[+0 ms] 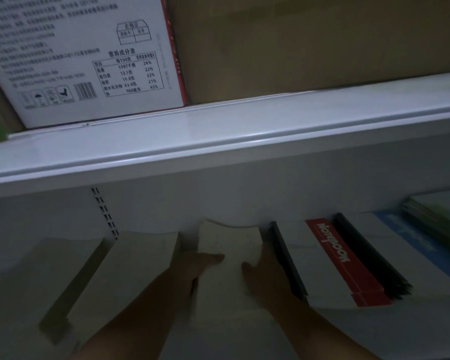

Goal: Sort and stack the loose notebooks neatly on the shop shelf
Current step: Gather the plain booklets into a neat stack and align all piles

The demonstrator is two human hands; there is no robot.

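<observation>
Down at the lower shelf (400,333), dim light. Gripping the middle cream stack (229,240) from both sides. Left hand (200,263) at the left edge: thumb laid across the top cover, fingers dropped out of sight into the gap beside it. Right hand (263,268) at the right edge: thumb spread on the cover, fingers running up the side, squeezed in against the neighbouring pile. Too gloomy to say how tightly either one clamps.

Sitting flat on the shelf, that stack, back end near the rear wall. To its left, a nearer cream stack (146,261) just beside it, then a far-left cream stack (70,266), all lying flat. To its right, touching the right hand, a red-banded stack (330,258) with dark edges and "Notebook" printed on the band. Beyond that, a blue stack (411,237) with a green stack (437,211) on top at the far right.

Behind the left piles, a slotted upright (104,211) on the back wall. Overhead, the upper shelf (218,141), carrying a white carton (89,61) with a printed table and a brown carton (309,48) side by side.
</observation>
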